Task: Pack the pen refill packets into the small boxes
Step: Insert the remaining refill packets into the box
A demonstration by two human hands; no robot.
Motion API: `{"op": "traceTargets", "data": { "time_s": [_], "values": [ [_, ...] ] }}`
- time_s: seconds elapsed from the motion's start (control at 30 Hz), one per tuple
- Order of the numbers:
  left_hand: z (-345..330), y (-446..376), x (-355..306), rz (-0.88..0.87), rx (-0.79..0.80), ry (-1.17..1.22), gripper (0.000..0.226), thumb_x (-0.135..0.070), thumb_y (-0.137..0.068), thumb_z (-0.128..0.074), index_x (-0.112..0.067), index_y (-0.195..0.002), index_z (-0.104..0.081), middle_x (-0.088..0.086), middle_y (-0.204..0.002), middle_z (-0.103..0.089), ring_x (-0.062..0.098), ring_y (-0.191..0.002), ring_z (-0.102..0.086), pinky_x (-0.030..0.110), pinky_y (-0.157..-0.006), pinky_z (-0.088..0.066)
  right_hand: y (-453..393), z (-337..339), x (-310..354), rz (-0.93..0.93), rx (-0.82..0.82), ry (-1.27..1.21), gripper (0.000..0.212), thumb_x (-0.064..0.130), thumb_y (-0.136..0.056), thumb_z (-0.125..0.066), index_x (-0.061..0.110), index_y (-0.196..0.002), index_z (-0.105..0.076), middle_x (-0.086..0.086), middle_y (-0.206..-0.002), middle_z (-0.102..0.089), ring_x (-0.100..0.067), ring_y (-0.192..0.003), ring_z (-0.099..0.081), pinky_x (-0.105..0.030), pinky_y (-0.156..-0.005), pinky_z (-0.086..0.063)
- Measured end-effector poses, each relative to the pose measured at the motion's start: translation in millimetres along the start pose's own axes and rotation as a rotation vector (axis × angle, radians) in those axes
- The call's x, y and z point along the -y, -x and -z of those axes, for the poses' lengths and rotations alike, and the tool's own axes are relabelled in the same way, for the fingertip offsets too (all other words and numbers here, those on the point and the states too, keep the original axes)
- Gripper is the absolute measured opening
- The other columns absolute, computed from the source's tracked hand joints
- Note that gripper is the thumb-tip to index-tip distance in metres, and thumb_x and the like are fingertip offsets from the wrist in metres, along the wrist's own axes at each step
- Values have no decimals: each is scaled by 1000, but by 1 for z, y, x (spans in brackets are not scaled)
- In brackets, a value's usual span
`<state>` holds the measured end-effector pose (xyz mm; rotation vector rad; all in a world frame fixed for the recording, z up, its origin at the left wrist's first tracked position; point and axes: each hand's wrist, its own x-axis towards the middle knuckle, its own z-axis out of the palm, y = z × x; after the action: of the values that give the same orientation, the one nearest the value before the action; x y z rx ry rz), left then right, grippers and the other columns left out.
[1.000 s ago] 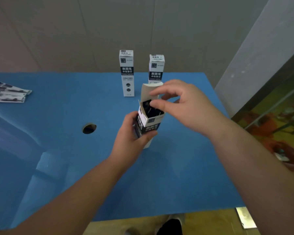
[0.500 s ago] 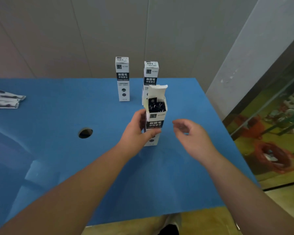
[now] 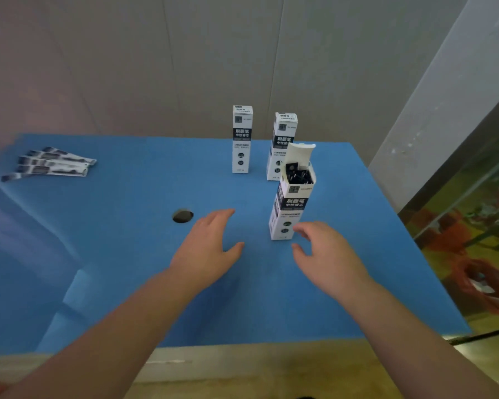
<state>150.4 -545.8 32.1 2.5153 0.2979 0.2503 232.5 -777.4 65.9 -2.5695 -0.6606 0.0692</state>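
Head view, open box (image 3: 293, 197) upright on table (image 3: 127, 226), both hands (image 3: 271, 251) empty

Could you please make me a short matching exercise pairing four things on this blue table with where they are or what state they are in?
Things:
1. Near box
2. Left far box
3. Refill packets
4. Left hand

States:
A. Lying flat near the table's far left edge
B. Open, holding nothing, beside a round hole
C. Standing upright with its top flap closed
D. Standing with its flap up, dark contents showing

Pairs: 1-D, 2-C, 3-A, 4-B
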Motion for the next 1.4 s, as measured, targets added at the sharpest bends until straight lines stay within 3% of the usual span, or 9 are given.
{"op": "traceTargets", "data": {
  "time_s": [0.1,0.2,0.33,0.5,0.67,0.87,1.0,1.23,1.4],
  "values": [
    [22,15,-1,-43,-77,-198,66,-40,-92,-67,-17,-150,-45,-1,-154,-45,23,-142,-38,37,-117,-32,-2,1,24,122,-28,41,36,29,-94,-59,24,-129,-59,7,-125,-61,-16,-116,-57,-36,-93,-51],
    [41,29,-4,25,-93,-300,64,-43,-92,-64,-22,-150,-46,-2,-156,-42,23,-144,-36,45,-115,-33,-6,3,41,198,-36,56,39,31,-95,-58,23,-134,-56,6,-129,-58,-17,-119,-54,-34,-93,-49],
    [63,55,-9,103,-118,-303,62,-41,-92,-64,-27,-149,-45,-7,-154,-41,21,-143,-34,43,-115,-32,-6,0,54,233,-8,6,42,32,-95,-59,23,-136,-54,3,-132,-55,-20,-123,-51,-38,-95,-49],
    [81,84,-10,203,-141,-351,61,-38,-92,-66,-24,-148,-48,-2,-155,-43,25,-142,-37,46,-114,-35,-1,-13,65,284,23,-44,45,36,-96,-58,23,-139,-51,3,-134,-54,-21,-125,-50,-37,-99,-47],
    [97,111,5,207,-185,-314,59,-33,-92,-68,-20,-146,-51,-1,-153,-47,25,-141,-40,47,-114,-35,-1,-30,95,316,38,-68,45,34,-95,-59,20,-138,-52,2,-133,-55,-22,-123,-53,-39,-100,-48],
    [139,118,72,235,-244,-281,59,-34,-93,-66,-20,-148,-49,-2,-153,-46,23,-143,-38,46,-116,-33,-17,-63,154,354,30,-52,38,33,-93,-64,25,-129,-57,6,-124,-56,-18,-116,-53,-33,-90,-46],
    [174,105,138,227,-255,-260,59,-36,-94,-65,-22,-149,-47,-3,-155,-43,21,-144,-34,45,-117,-31,-40,-95,206,338,40,-13,38,27,-91,-66,16,-127,-61,-1,-120,-58,-24,-112,-57,-42,-93,-50],
    [236,71,247,140,-200,-300,63,-36,-93,-64,-21,-151,-45,-1,-156,-42,23,-145,-34,47,-116,-32,-89,-155,305,284,-5,47,42,25,-90,-67,13,-129,-61,-5,-127,-59,-29,-120,-54,-40,-100,-45],
    [257,46,300,129,-94,-269,64,-32,-92,-65,-22,-151,-44,-2,-156,-41,22,-145,-32,47,-116,-32,-111,-176,339,228,10,44,43,27,-91,-66,12,-131,-60,-6,-127,-58,-29,-120,-53,-37,-100,-43]
  ]
}}
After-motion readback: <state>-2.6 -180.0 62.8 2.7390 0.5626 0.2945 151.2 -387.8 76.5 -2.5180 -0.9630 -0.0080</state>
